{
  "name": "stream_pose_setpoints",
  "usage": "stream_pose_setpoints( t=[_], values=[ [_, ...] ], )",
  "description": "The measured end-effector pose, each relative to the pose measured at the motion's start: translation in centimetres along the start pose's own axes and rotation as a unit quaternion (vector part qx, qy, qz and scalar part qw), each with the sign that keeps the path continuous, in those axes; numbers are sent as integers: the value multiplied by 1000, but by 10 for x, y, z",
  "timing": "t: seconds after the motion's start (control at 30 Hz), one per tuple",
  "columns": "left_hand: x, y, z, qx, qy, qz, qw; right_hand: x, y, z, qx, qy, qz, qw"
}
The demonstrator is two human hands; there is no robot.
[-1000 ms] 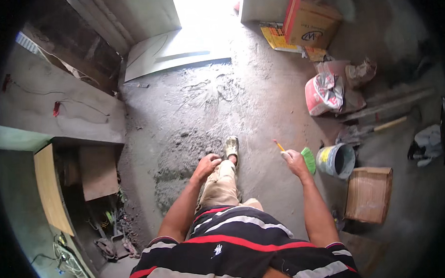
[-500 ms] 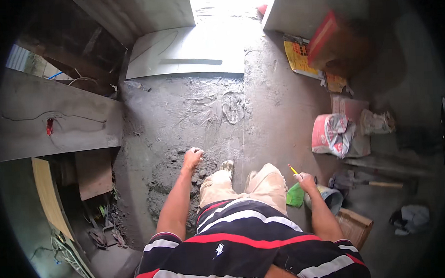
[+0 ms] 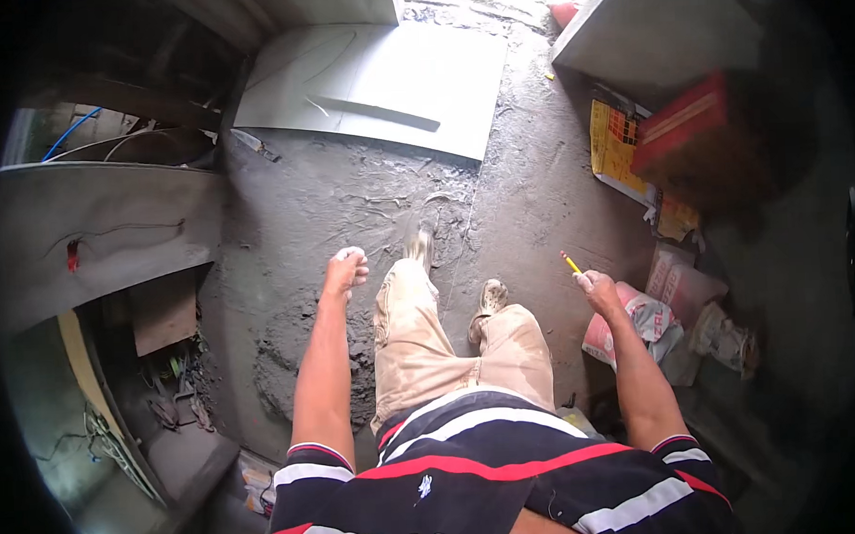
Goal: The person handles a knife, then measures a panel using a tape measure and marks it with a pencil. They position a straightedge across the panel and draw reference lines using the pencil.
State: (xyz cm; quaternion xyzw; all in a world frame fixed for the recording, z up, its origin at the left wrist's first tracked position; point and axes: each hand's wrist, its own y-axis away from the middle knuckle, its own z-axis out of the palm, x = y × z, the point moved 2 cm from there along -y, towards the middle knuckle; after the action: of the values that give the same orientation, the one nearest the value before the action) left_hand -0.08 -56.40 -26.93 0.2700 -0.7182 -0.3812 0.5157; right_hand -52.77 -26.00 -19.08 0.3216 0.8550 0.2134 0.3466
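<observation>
My right hand (image 3: 596,291) is closed round a yellow pencil (image 3: 570,262), which points up and to the left over the wet grey floor. My left hand (image 3: 347,272) hangs over the mortar with its fingers curled in; whether anything is inside them I cannot make out. Both hands look dusted with pale powder. Ahead of them a large white tile (image 3: 289,79) lies on the floor, with a long dark strip across it. Wet mortar (image 3: 378,193) spreads on this side of the tile, and a rough mortar heap (image 3: 289,352) sits below my left forearm.
A thin line runs along the floor from the tile's right corner. Red and white bags (image 3: 650,311) lie beyond my right forearm, with a red-edged box (image 3: 692,145) and yellow packaging (image 3: 616,143) farther up. At left stands a grey panel (image 3: 144,230) with loose wires.
I have stepped forward toward the tile, and the bags now lie by my right forearm. Both hands have moved forward with me; the pencil stays in my right hand.
</observation>
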Motion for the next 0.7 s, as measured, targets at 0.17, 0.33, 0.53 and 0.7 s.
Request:
stream_pose_setpoints(
  t=[0.17,0.33,0.53,0.7],
  values=[
    [107,-147,78,-65,-101,26,992,-13,-97,-21,15,-27,13,999],
    [175,-358,156,-60,-318,194,926,15,-141,22,-21,-42,154,987],
    [201,-538,271,-125,-500,142,845,-21,-157,60,-80,-103,248,960],
    [199,-649,307,-102,-514,153,838,-18,-163,96,-122,-117,302,938]
  ],
)
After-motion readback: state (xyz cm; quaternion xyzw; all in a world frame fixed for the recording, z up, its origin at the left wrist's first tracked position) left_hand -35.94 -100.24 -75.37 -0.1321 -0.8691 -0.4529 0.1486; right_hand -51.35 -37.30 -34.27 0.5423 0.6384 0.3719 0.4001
